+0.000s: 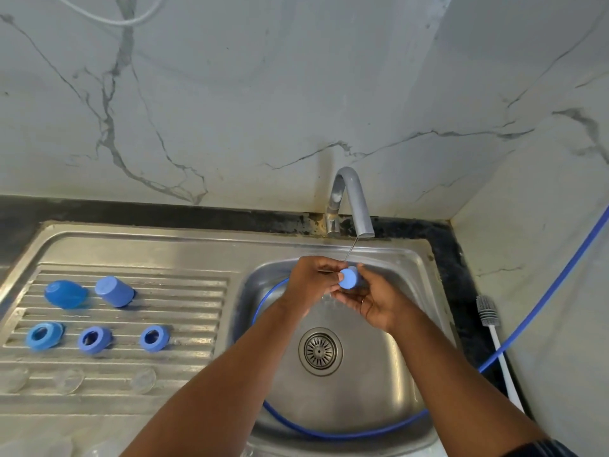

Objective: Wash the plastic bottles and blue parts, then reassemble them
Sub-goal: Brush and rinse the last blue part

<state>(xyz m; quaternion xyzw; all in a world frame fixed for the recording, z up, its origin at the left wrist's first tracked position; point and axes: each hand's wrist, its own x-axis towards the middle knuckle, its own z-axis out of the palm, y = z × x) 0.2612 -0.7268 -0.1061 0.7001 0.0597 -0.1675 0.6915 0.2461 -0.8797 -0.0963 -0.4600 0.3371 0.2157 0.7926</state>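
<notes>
— What do you have on the left?

— I see a steel draining board (164,255). On it lie a dark blue domed cap (66,293) and, just beside it, a paler blue cup (114,291) tipped on its side. Nearer the camera is a row of three blue rings (95,339), apart from one another. Nearer still are three clear teats (70,380), too blurred for me to say more.

— And the hands?

— Both are over the sink basin (362,374), below the tap (351,199), which runs a thin stream. The left hand (308,285) pinches a small blue cap (349,279) with curled fingers (329,268). The right hand (372,305) grips it from the other side, thumb on top and fingers curled beneath. The cap sits between both hands, above the basin.

— Anything further right?

— A blue hose (329,433) loops round inside the basin and climbs away along the right wall. A grey-headed bottle brush (487,311) lies on the dark worktop (451,258) beside the sink.
</notes>
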